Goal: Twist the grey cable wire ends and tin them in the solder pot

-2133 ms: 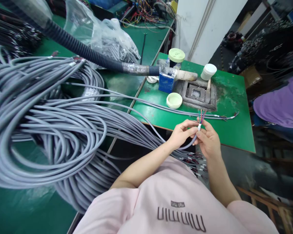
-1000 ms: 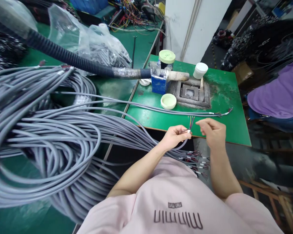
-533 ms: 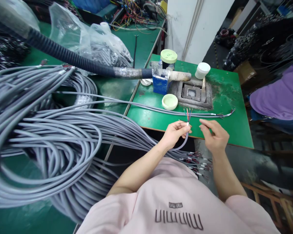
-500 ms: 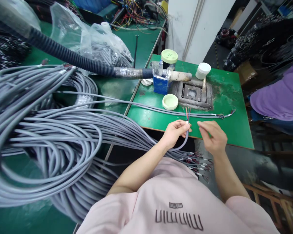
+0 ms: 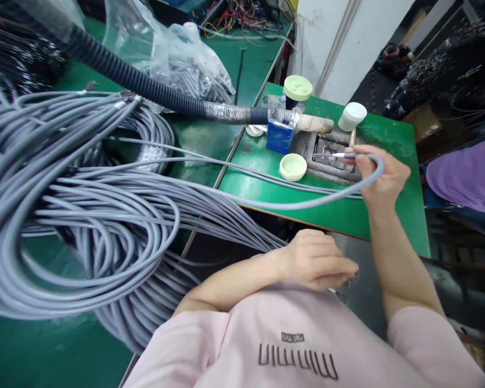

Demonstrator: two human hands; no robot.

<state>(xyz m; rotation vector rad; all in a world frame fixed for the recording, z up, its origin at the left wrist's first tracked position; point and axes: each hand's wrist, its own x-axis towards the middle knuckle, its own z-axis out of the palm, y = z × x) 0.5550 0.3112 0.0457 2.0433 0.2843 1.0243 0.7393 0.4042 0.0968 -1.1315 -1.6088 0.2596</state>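
A grey multi-core cable curves across to my right hand, which pinches it near its end. The cable's white-banded tip points left, its thin stripped wires above the silvery square in the soot-stained block; I cannot tell whether they touch it. At the front, my left hand is over the ends of the grey cable bundle, back of the hand up. Its fingers are curled and pressed together. What lies under them is mostly hidden; a few wire ends peek out by the fingertips.
A ribbed hose ends at a blue box beside the block. Around it are a pale green lid, a lidded jar and a white tub. Coiled cables fill the left. A person in purple is at right.
The cable end has passed from my left hand to my right, swung leftward-pointing and over the block. My left hand has dropped down to the bundle's ends. The view has shifted slightly.
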